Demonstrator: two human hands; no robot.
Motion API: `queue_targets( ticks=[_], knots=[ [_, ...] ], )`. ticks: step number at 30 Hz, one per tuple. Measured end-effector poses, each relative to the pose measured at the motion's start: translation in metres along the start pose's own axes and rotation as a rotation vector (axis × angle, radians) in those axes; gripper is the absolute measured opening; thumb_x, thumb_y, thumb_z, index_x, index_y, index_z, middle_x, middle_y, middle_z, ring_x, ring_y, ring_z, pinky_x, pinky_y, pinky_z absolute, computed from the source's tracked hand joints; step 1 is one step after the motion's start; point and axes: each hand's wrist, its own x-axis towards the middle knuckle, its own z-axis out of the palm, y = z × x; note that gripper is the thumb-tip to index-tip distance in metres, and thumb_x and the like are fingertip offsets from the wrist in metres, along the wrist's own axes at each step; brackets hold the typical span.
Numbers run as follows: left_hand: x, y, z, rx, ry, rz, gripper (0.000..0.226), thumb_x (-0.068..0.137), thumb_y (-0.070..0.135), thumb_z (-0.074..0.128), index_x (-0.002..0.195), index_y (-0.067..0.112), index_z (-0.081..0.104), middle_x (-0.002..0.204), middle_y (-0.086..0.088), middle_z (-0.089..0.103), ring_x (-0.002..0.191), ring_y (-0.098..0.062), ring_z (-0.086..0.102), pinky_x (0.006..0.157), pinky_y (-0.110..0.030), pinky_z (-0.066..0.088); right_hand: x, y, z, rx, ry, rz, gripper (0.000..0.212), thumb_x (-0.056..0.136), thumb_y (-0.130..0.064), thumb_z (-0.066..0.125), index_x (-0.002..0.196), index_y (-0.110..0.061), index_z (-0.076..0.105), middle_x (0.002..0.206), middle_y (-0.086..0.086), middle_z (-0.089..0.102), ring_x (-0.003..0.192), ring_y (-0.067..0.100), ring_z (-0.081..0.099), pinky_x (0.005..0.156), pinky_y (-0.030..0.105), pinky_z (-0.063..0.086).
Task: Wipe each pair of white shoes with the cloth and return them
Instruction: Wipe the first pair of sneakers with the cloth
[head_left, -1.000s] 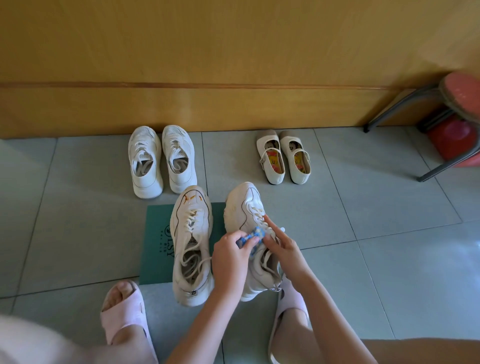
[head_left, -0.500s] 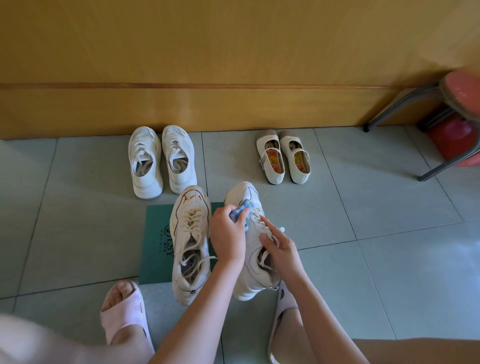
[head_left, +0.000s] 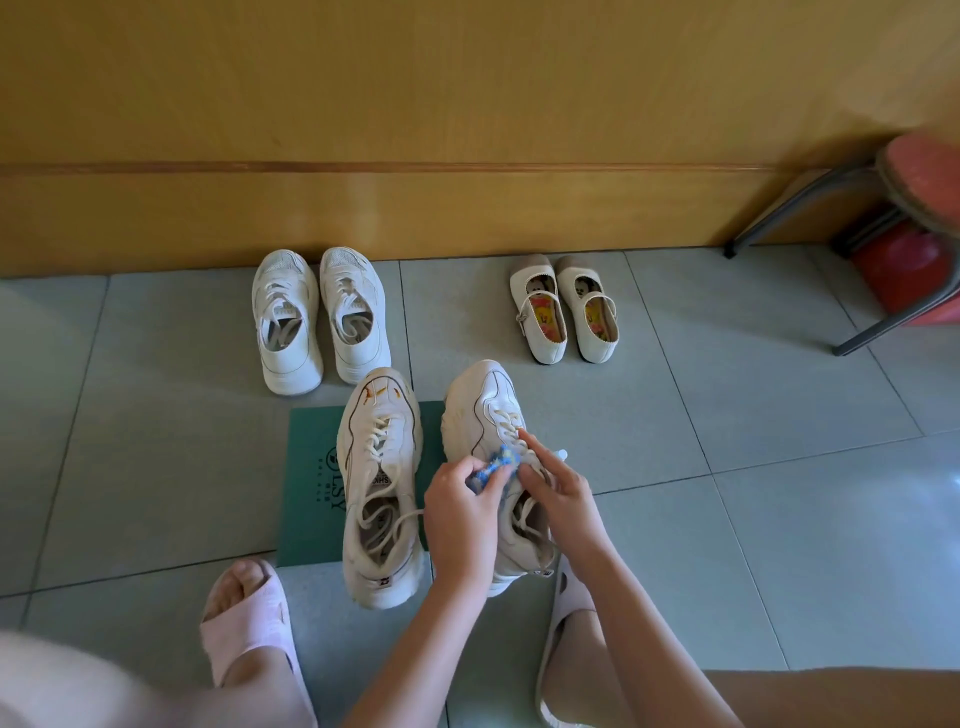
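Observation:
Two chunky white sneakers stand in front of me on a green mat (head_left: 311, 488). The left sneaker (head_left: 382, 483) rests flat, laces loose. The right sneaker (head_left: 483, 410) is tilted onto its side. My left hand (head_left: 460, 512) presses a blue cloth (head_left: 493, 465) against the laces of this shoe. My right hand (head_left: 558, 491) grips the same shoe near its opening, fingers over the laces. A second pair of white sneakers (head_left: 319, 317) sits by the wall at the back left. A small pair of white strap shoes (head_left: 563, 312) sits at the back right.
A wooden wall panel (head_left: 415, 130) runs along the back. A stool with dark metal legs and a red seat (head_left: 904, 208) stands at the far right. My feet in pink slippers (head_left: 249, 623) rest on the grey floor tiles near the bottom.
My left hand slid the blue cloth from the toe end of the right sneaker back toward the laces. The right hand kept its hold on the shoe.

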Motion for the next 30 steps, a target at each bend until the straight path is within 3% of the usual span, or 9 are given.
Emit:
queue_targets(
  ticks=[5, 10, 14, 15, 18, 21, 24, 27, 30],
  knots=[
    [-0.001, -0.008, -0.007, 0.044, -0.088, -0.031, 0.026, 0.078, 0.043, 0.069, 0.066, 0.024, 0.056, 0.068, 0.001, 0.060, 0.067, -0.019, 0.057, 0.059, -0.037, 0.047, 0.000, 0.002, 0.000, -0.003, 0.005, -0.023, 0.037, 0.094, -0.021, 0.054, 0.120, -0.047, 0.053, 0.133, -0.006, 0.056, 0.122, 0.011, 0.053, 0.104, 0.039, 0.044],
    [0.008, 0.000, -0.015, 0.001, -0.010, 0.019, 0.023, 0.080, 0.038, 0.071, 0.070, 0.019, 0.060, 0.067, 0.000, 0.060, 0.062, -0.015, 0.052, 0.053, -0.023, 0.037, 0.002, 0.003, 0.001, -0.007, 0.000, -0.017, 0.038, 0.093, -0.023, 0.056, 0.115, -0.055, 0.055, 0.133, -0.007, 0.056, 0.123, 0.013, 0.053, 0.102, 0.040, 0.045],
    [0.027, 0.021, -0.008, -0.004, 0.091, 0.053, 0.021, 0.082, 0.034, 0.069, 0.077, 0.014, 0.063, 0.073, 0.001, 0.059, 0.067, -0.015, 0.052, 0.057, -0.021, 0.032, 0.001, -0.001, 0.007, -0.080, 0.015, -0.032, 0.038, 0.094, -0.019, 0.055, 0.123, -0.044, 0.053, 0.140, -0.011, 0.048, 0.128, 0.006, 0.045, 0.093, 0.011, 0.042],
    [0.029, 0.025, -0.006, 0.009, 0.095, 0.049, 0.021, 0.082, 0.033, 0.069, 0.079, 0.012, 0.064, 0.075, 0.002, 0.057, 0.069, -0.015, 0.051, 0.057, -0.020, 0.029, 0.001, -0.002, 0.008, -0.098, 0.022, -0.040, 0.039, 0.094, -0.018, 0.054, 0.126, -0.040, 0.052, 0.141, -0.012, 0.047, 0.129, 0.005, 0.044, 0.092, 0.009, 0.039],
    [0.029, 0.024, -0.001, 0.046, 0.094, 0.049, 0.022, 0.082, 0.032, 0.069, 0.082, 0.010, 0.066, 0.076, 0.001, 0.057, 0.069, -0.014, 0.048, 0.055, -0.018, 0.026, 0.001, -0.002, 0.011, -0.130, 0.044, -0.042, 0.040, 0.094, -0.018, 0.054, 0.129, -0.036, 0.052, 0.142, -0.014, 0.044, 0.125, 0.001, 0.044, 0.090, 0.012, 0.037],
    [0.022, 0.013, 0.000, 0.027, 0.092, 0.027, 0.021, 0.083, 0.032, 0.069, 0.078, 0.012, 0.064, 0.075, -0.003, 0.062, 0.066, -0.015, 0.049, 0.056, -0.017, 0.027, 0.002, -0.002, 0.012, -0.139, 0.060, -0.046, 0.038, 0.094, -0.019, 0.054, 0.123, -0.044, 0.052, 0.142, -0.016, 0.045, 0.117, -0.004, 0.047, 0.085, 0.012, 0.038],
    [0.010, 0.001, 0.000, -0.012, 0.064, 0.003, 0.020, 0.083, 0.030, 0.069, 0.075, 0.014, 0.062, 0.073, -0.003, 0.061, 0.064, -0.017, 0.051, 0.057, -0.020, 0.031, 0.001, -0.002, 0.013, -0.145, 0.063, -0.061, 0.039, 0.094, -0.021, 0.054, 0.114, -0.053, 0.051, 0.140, -0.016, 0.046, 0.119, 0.000, 0.049, 0.094, 0.021, 0.043],
    [0.000, -0.007, -0.005, -0.032, 0.032, 0.000, 0.020, 0.083, 0.034, 0.068, 0.075, 0.017, 0.062, 0.072, 0.000, 0.062, 0.066, -0.015, 0.056, 0.056, -0.024, 0.041, 0.000, 0.001, 0.010, -0.145, 0.059, -0.051, 0.038, 0.094, -0.021, 0.054, 0.121, -0.047, 0.053, 0.139, -0.011, 0.049, 0.122, 0.007, 0.051, 0.100, 0.029, 0.045],
    [0.013, -0.001, -0.013, -0.081, 0.055, 0.016, 0.023, 0.083, 0.033, 0.069, 0.070, 0.016, 0.060, 0.064, 0.003, 0.058, 0.060, -0.013, 0.053, 0.054, -0.024, 0.041, 0.000, -0.001, 0.006, -0.136, 0.057, -0.046, 0.039, 0.094, -0.017, 0.054, 0.128, -0.036, 0.054, 0.138, -0.009, 0.051, 0.123, 0.009, 0.051, 0.093, 0.012, 0.044]
  ],
)
